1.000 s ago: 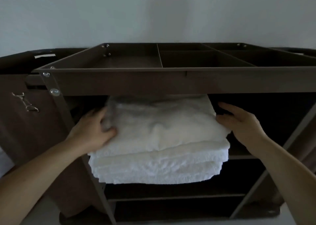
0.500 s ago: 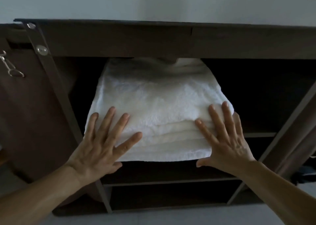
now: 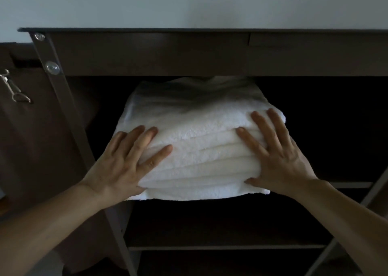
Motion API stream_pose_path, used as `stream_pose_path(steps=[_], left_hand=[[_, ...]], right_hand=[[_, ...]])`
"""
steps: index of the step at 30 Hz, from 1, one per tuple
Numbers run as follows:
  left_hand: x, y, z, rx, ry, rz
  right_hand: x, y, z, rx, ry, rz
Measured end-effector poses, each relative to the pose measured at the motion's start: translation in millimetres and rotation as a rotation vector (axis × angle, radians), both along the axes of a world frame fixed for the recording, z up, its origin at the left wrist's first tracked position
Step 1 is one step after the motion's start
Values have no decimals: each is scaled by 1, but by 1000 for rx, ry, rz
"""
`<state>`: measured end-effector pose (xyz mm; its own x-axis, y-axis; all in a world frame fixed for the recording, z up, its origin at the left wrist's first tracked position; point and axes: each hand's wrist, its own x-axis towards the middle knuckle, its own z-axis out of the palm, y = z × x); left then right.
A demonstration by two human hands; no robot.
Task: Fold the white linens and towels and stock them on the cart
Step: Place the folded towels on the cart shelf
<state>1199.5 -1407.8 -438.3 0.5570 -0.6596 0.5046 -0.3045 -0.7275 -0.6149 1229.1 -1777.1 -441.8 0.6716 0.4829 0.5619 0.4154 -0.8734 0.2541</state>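
1. Both hands lie flat and open against the front of the towel stack, with the fingers straight and spread. Neither hand curls around or pinches anything.
2. The left hand covers the stack's front left corner. Its fingers reach up over the top towel's edge, and the thumb points inward across the folds.
3. The right hand presses the front right corner in the same way. Its fingertips reach the top of the pile and its thumb lies low along the bottom towel.
4. Both bare forearms slope up from the lower corners of the view, with the wrists nearly straight.
5. The white folded towels sit on the upper shelf of the dark cart, at that shelf's front edge and under the top tray's front panel. They are nearer the left upright than the right.
6. A lower shelf shows beneath the stack.
7. A metal clip hangs on the brown bag at the cart's left end.
8. A pale wall stands behind the cart.
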Motion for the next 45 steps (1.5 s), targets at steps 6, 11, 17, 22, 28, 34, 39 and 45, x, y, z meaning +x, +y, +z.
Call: stream_pose_path(steps=[6,11,17,22,28,34,39,45], left_hand=[[5,21,8,-22,103,108],[11,30,7,-48,98,217],[14,42,-1,-55,75,191],[14,41,-1,-101,72,158],[13,44,3,-101,43,152],[13,45,-6,-93,26,179],[18,42,-5,-102,47,201],[14,42,-5,-114,64,204]], right_hand=[[20,20,0,56,21,50],[34,50,0,66,29,46],[41,49,-11,81,-38,105],[39,46,-11,90,-39,113],[37,43,-8,74,-57,123],[53,34,-11,41,-97,206],[57,39,-12,69,-71,166],[43,39,-7,128,11,182]])
